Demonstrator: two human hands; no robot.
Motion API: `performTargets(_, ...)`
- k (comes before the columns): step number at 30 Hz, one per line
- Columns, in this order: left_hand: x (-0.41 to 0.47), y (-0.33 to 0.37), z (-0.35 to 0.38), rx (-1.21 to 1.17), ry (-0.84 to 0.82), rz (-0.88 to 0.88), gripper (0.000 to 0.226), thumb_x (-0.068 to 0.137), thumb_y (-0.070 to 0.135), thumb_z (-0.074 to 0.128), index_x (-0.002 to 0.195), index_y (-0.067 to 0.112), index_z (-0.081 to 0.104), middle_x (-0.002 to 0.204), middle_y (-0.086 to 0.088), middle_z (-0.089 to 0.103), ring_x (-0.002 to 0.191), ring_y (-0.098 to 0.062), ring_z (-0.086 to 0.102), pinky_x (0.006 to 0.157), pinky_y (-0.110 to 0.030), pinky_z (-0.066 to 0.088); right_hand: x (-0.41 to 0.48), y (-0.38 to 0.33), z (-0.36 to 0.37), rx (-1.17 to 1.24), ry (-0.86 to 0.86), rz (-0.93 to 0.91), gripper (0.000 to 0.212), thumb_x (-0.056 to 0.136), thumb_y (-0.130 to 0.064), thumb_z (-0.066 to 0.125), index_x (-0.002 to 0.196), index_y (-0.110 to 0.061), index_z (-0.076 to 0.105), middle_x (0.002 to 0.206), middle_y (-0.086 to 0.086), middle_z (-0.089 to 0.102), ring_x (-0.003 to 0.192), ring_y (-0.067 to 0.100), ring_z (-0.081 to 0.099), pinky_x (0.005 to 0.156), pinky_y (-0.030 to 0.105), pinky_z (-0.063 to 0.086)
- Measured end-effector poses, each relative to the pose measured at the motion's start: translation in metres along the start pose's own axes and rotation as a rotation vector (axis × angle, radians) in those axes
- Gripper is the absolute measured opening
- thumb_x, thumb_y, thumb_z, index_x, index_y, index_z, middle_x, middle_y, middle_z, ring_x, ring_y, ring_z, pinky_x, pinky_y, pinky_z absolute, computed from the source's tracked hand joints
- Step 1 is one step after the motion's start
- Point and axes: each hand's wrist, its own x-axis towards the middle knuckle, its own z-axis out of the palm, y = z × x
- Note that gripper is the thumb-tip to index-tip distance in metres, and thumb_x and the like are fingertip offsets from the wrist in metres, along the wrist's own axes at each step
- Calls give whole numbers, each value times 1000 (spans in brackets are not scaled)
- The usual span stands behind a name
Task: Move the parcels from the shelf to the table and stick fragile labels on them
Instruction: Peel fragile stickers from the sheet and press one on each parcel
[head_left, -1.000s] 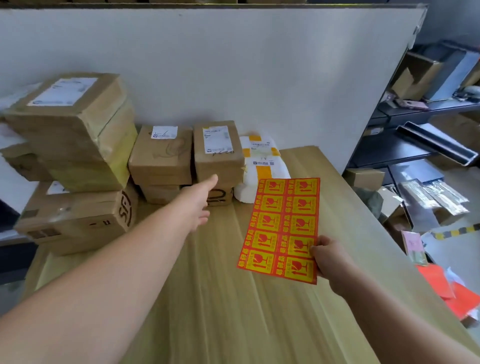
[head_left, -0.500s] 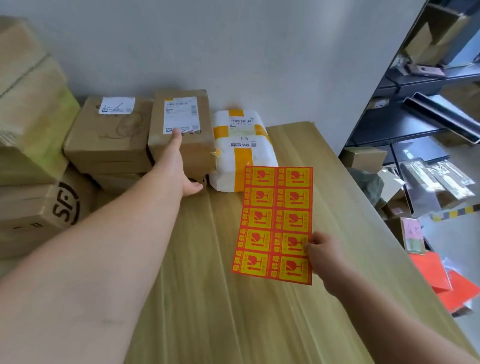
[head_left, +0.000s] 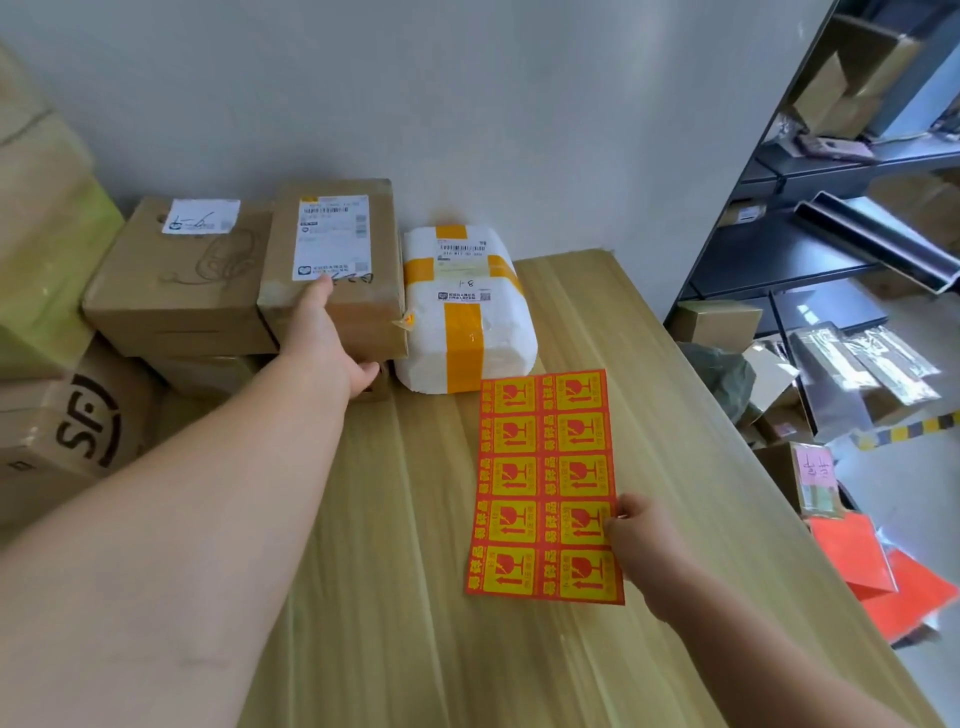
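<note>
My left hand (head_left: 324, 338) was clamped on the front edge of a brown cardboard parcel (head_left: 337, 260) — fingers laid over its top near the white shipping label, thumb tucked under the lower front corner. That parcel sat on top of another carton at the back of the wooden table (head_left: 415, 597), close to the white wall. Just beside it on the left sat a second brown box (head_left: 182, 280) with a smaller white label and a pen scrawl on top, touching it along one side. On its right, touching or nearly so, lay a white padded parcel (head_left: 467, 317) banded with yellow tape. Further left I could see a carton printed SF (head_left: 78, 431) and a taller stack of boxes, partly cut off by the frame edge.

My right hand (head_left: 641, 540) pinched the right edge of the fragile label sheet (head_left: 545, 483) — a red sheet carrying two columns of five yellow stickers — fingers closed on it near the lower rows. The sheet seemed to hover flat over the tabletop; whether it touched the wood I could not tell.

Off the table's right side stood a dark metal shelf (head_left: 810, 260) holding more cardboard boxes, with clear bags and orange envelopes (head_left: 883, 582) scattered on the floor below.
</note>
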Motion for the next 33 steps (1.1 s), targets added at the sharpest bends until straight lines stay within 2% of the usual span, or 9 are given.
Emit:
performTargets(6,-3,-11,-20,72,-21,33,64,70,48,78,120,24,46,125,-2,51,117,-27,50,109,-48,35,-3,2,2,-87,-9,62,12,97,-13,49,89,-18,55,86,5,71,75,19,71,74,40,60)
performTargets(8,-8,-15,-29,121,-34,47,71,69,49,78,127,24,45,132,-3,49,121,-29,48,107,-47,36,-6,1,2,-127,1,73,8,97,-14,49,94,-16,56,87,3,68,75,16,69,71,35,59)
performTargets(10,-15,-16,-39,196,-77,66,72,66,49,79,126,25,49,128,-2,55,112,-27,55,96,-48,42,-13,-3,2,-215,42,43,17,95,-14,50,110,-8,56,90,3,63,76,16,62,65,29,52)
performTargets(13,-31,-13,-56,389,-150,83,74,59,54,78,124,28,53,116,-3,64,96,-27,64,76,-48,49,-22,-14,2,-287,124,-56,38,93,-20,56,127,-4,49,113,13,62,97,29,60,84,36,51)
performTargets(15,-41,-9,-69,528,-201,99,70,60,53,77,121,28,56,112,-4,67,93,-27,66,69,-49,53,-29,-26,2,-163,141,-126,36,96,-32,54,125,-11,51,112,11,63,95,28,62,88,40,49)
performTargets(20,-64,12,-102,763,-296,121,24,75,42,70,96,31,66,97,2,67,94,-23,59,84,-53,48,-55,-63,7,144,122,-300,41,98,-49,41,111,-16,61,103,6,68,99,28,63,90,46,49)
performTargets(24,-79,31,-134,906,-308,81,18,75,42,69,87,28,66,91,3,67,91,-21,58,87,-46,43,-89,-77,27,287,-11,-345,41,99,-48,43,129,-22,53,122,-1,58,109,22,56,100,48,45)
performTargets(29,-95,52,-170,1052,-331,13,30,72,43,71,93,22,68,83,0,69,73,-20,62,63,-30,44,-121,-67,59,367,-197,-403,54,93,-41,60,142,-32,41,131,-10,54,108,11,56,93,42,49)
performTargets(33,-100,66,-194,1165,-362,-6,33,68,46,72,92,22,68,83,-1,69,65,-19,60,60,-27,39,-137,-54,77,295,-314,-401,72,86,-30,72,146,-42,34,138,-9,41,102,5,56,72,33,53)
